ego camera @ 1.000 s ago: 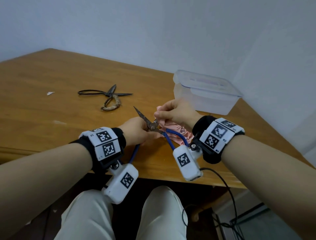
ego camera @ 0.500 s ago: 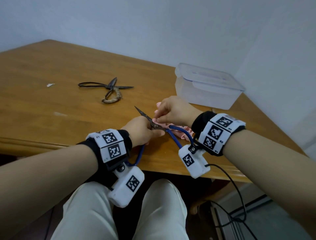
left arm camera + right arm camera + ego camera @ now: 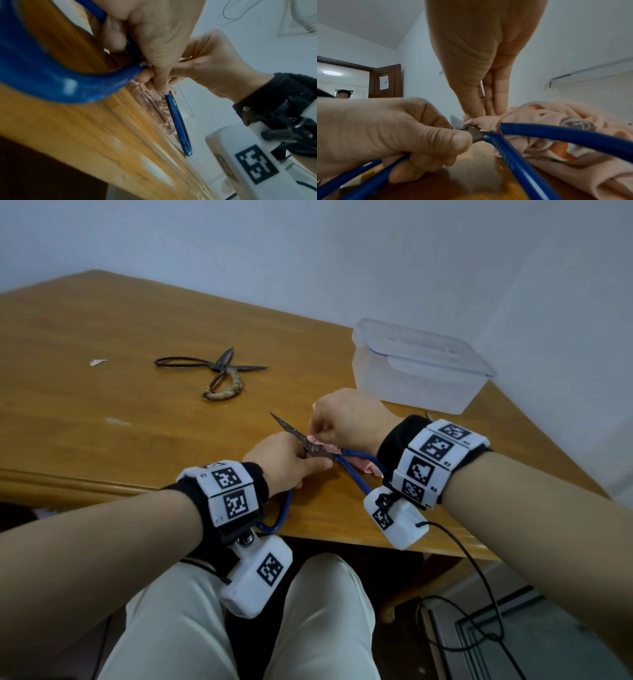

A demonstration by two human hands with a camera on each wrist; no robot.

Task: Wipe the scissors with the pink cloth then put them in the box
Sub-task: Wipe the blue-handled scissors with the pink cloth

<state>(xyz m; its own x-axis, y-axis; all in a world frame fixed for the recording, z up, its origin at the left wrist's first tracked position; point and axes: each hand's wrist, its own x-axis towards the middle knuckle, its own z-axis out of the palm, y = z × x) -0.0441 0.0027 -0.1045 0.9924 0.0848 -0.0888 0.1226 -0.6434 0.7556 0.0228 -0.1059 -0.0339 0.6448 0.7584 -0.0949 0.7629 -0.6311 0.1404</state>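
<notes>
Wooden table (image 3: 102, 419): left hand (image 3: 284, 460) gripping blue-handled scissors (image 3: 308, 447) at pivot, right hand (image 3: 346, 419) pinching pink cloth (image 3: 368, 468), now slid down to pivot; blade wiped, box (image 3: 418, 371) waiting nearby

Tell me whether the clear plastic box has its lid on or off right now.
On. The lid sits flat across the top of the clear box at the table's far right, so it must come off before scissors go in.

Dull metal scissors (image 3: 301, 440), glossy wooden table (image 3: 102, 337)
</notes>
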